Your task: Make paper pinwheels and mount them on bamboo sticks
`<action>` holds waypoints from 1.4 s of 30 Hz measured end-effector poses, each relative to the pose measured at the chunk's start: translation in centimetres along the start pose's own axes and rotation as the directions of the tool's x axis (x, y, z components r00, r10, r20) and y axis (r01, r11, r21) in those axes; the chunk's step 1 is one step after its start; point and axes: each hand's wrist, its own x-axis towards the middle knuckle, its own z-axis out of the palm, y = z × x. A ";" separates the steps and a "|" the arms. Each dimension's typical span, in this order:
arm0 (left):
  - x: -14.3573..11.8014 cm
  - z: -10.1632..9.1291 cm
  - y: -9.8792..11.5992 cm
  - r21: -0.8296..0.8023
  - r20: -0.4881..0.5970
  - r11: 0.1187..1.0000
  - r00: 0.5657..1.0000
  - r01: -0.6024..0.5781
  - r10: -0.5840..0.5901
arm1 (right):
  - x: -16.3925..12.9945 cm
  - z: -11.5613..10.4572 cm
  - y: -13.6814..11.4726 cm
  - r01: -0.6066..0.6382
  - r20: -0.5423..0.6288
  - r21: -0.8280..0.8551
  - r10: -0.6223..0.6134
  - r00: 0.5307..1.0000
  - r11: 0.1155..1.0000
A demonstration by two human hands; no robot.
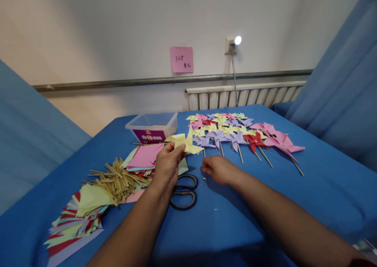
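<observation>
My left hand (169, 159) pinches a yellow paper pinwheel (182, 141) at its middle, thumb on top, with the folded blades spread around. No stick shows on this pinwheel. To the right, my right hand (219, 168) is closed low over the blue cloth, its fingers curled under. Whatever those fingertips hold, if anything, is hidden. A tiny shiny bit (204, 179) lies on the cloth just below the right hand. Beside my left wrist lie the scissors (184, 198), their dark handles toward me and the blades out of sight.
Several finished pinwheels (216, 136) on sticks lie in rows at the back right. At left are a heap of short wooden sticks (118, 180), coloured paper sheets (145, 155) and fanned paper (76, 220). A clear plastic box (150, 135) stands behind. Blue cloth (235, 223) covers the table.
</observation>
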 end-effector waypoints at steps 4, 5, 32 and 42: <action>0.0 0.0 -0.1 0.011 0.003 1.000 1.000 -0.006 0.006 | -0.2 -0.5 1.0 0.069 0.095 0.101 -0.079 0.992 0.993; 0.0 0.0 -0.1 0.011 0.003 1.000 1.000 -0.010 0.010 | -0.3 -0.5 1.1 0.087 0.124 0.121 -0.102 0.987 0.989; 0.3 -0.3 -0.3 -0.009 0.007 1.000 1.000 0.005 -0.005 | -0.2 0.4 -0.7 0.137 0.127 0.006 -0.136 0.983 0.991; -0.1 0.0 0.0 -0.009 0.011 1.000 1.000 -0.009 0.009 | -0.3 0.4 0.5 0.097 0.069 0.024 -0.098 0.993 0.995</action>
